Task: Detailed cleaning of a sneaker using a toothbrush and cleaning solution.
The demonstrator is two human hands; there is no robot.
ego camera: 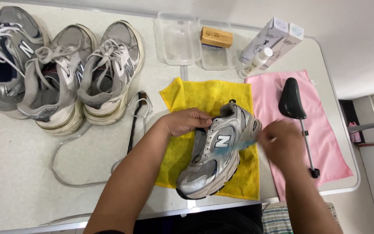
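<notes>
At the table's near edge: I watched both hands work on one silver sneaker [215, 158] lying on a yellow cloth [208, 97].
Left hand: my view showed the left hand [187, 121] clamped on the sneaker's collar, fingers curled into the opening, holding it on its side.
Right hand: the right hand [282, 145] was blurred; it was closed around a pale blue, smeared object [239, 145] that touched the sneaker's side near the heel. I could not tell what the object was.
Sneaker: laces were out of it, its toe pointed toward the near edge, its heel toward the far side.
Yellow cloth: it was spread flat under the sneaker, just beside a pink cloth [325, 143] on the right.
Pink cloth: a black shoe tree [293, 102] with a metal rod lay on it.
Left side: three worn grey sneakers [66, 71] stood together, well apart from the hands; loose laces [66, 167] trailed on the table [18, 173] near a dark brush [137, 115].
Far edge: clear plastic trays [178, 41], a wooden brush block [216, 37], a small white bottle [256, 62] and two white boxes [278, 39] sat there.
</notes>
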